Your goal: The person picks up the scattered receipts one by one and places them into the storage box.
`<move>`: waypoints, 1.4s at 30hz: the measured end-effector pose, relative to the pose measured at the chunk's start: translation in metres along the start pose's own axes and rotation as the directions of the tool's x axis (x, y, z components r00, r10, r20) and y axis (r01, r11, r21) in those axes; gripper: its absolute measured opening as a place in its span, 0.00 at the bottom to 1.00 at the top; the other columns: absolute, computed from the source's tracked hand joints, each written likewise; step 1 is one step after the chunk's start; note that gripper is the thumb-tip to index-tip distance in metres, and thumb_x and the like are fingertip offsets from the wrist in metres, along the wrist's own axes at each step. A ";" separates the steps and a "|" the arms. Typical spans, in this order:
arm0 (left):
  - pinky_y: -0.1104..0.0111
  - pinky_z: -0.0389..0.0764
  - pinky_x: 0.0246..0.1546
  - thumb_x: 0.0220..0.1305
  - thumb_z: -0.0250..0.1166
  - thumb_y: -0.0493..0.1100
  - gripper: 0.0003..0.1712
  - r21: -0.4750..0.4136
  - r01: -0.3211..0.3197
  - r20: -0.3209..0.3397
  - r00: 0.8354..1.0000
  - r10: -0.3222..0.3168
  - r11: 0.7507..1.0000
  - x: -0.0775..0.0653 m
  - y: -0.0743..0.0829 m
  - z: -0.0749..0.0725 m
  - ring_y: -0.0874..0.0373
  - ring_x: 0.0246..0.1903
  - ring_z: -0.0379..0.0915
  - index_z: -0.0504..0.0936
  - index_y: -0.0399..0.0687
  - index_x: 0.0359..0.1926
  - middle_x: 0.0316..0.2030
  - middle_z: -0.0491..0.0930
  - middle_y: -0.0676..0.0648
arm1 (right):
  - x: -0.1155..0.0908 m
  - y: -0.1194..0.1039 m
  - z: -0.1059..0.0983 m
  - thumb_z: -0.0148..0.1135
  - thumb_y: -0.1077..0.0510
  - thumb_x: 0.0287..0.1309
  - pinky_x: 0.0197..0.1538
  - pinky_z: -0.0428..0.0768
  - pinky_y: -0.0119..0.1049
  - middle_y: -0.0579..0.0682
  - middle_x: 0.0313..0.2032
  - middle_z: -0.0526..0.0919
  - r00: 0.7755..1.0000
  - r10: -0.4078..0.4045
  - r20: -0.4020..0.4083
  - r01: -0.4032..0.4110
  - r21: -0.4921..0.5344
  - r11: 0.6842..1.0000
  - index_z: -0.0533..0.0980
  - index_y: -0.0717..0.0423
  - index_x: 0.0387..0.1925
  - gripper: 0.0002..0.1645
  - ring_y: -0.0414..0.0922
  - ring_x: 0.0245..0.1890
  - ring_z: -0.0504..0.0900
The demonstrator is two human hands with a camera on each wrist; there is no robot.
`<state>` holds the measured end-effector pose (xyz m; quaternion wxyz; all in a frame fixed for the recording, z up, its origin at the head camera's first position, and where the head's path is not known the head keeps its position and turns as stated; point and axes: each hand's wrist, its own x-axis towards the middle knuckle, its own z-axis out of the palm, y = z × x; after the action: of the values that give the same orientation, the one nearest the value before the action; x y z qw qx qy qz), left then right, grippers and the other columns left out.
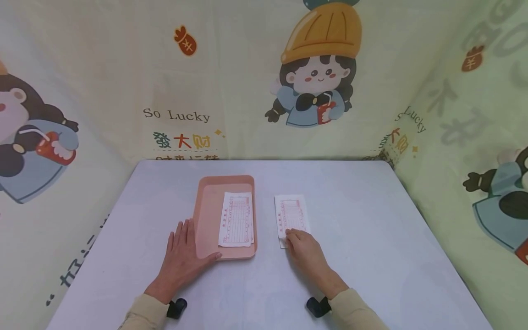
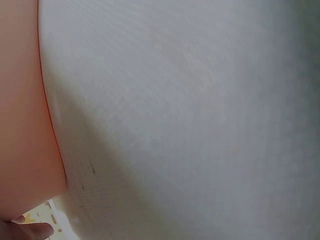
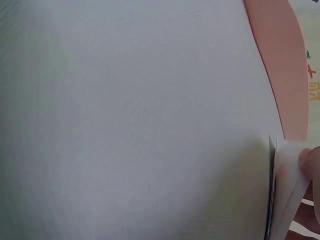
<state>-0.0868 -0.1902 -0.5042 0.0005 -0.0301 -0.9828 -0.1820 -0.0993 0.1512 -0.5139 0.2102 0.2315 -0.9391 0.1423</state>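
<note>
A pink tray (image 1: 207,206) lies left of the middle of the white table, with printed paper slips (image 1: 236,220) in its right half. My left hand (image 1: 183,254) rests flat along the tray's left edge, fingers straight and the thumb at its near edge. To the right of the tray is a small stack of similar red-printed slips (image 1: 293,211). My right hand (image 1: 307,256) pinches the near end of the top slip. In the right wrist view, that slip (image 3: 287,200) stands raised from the layers below, thumb against it.
The white table (image 1: 363,220) extends on both sides of the hands. Patterned cloth (image 1: 243,82) with cartoon figures hangs behind the table and along both sides. Dark wrist cameras (image 1: 177,308) are strapped at both sleeves.
</note>
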 end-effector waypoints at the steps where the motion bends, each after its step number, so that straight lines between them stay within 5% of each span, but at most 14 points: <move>1: 0.37 0.41 0.74 0.50 0.62 0.79 0.75 0.001 0.001 0.001 1.000 -0.001 1.000 0.000 0.000 0.000 0.32 0.76 0.37 0.40 0.32 0.77 0.76 0.45 0.29 | 0.000 0.000 0.000 0.75 0.65 0.49 0.48 0.86 0.41 0.53 0.41 0.89 1.000 -0.001 -0.008 0.001 0.006 1.000 0.83 0.61 0.41 0.15 0.49 0.44 0.88; 10: 0.37 0.42 0.74 0.49 0.63 0.78 0.75 -0.002 0.001 -0.013 1.000 -0.001 1.000 0.001 -0.002 0.003 0.32 0.76 0.38 0.40 0.32 0.77 0.76 0.46 0.29 | 0.001 0.002 0.002 0.77 0.58 0.47 0.51 0.84 0.44 0.53 0.43 0.87 1.000 -0.019 -0.012 0.020 0.086 0.996 0.83 0.56 0.39 0.16 0.50 0.45 0.86; 19: 0.36 0.43 0.73 0.48 0.63 0.78 0.75 0.001 -0.004 -0.022 1.000 0.005 1.000 0.000 -0.002 0.003 0.32 0.75 0.39 0.40 0.32 0.77 0.75 0.47 0.28 | 0.002 0.001 0.001 0.67 0.59 0.61 0.59 0.80 0.47 0.56 0.54 0.84 0.992 0.026 0.123 -0.036 0.084 0.996 0.81 0.60 0.52 0.18 0.53 0.54 0.82; 25: 0.37 0.43 0.73 0.49 0.64 0.78 0.74 0.001 -0.003 -0.024 1.000 0.003 1.000 0.000 -0.001 0.003 0.32 0.76 0.39 0.41 0.32 0.77 0.75 0.47 0.29 | 0.000 -0.002 0.000 0.66 0.60 0.59 0.63 0.78 0.46 0.55 0.59 0.80 0.977 0.057 0.207 -0.068 0.047 0.997 0.79 0.60 0.56 0.23 0.52 0.59 0.78; 34: 0.37 0.42 0.74 0.50 0.63 0.78 0.74 0.007 -0.003 -0.011 1.000 0.003 1.000 0.000 0.000 0.001 0.32 0.76 0.38 0.41 0.32 0.77 0.76 0.47 0.29 | -0.003 0.001 0.006 0.72 0.60 0.54 0.61 0.79 0.46 0.56 0.56 0.80 0.993 -0.013 0.119 0.014 -0.008 1.000 0.80 0.61 0.54 0.24 0.52 0.57 0.79; 42: 0.37 0.42 0.74 0.50 0.62 0.78 0.74 0.007 -0.001 -0.009 1.000 0.001 1.000 0.000 0.000 0.000 0.32 0.76 0.38 0.41 0.32 0.77 0.76 0.46 0.29 | -0.001 -0.001 0.004 0.69 0.61 0.58 0.64 0.77 0.46 0.58 0.62 0.77 0.982 0.028 0.189 -0.028 -0.004 1.000 0.76 0.61 0.60 0.27 0.53 0.61 0.77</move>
<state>-0.0865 -0.1902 -0.5043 0.0049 -0.0296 -0.9835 -0.1786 -0.1000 0.1493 -0.5180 0.1184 0.2304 -0.9582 0.1218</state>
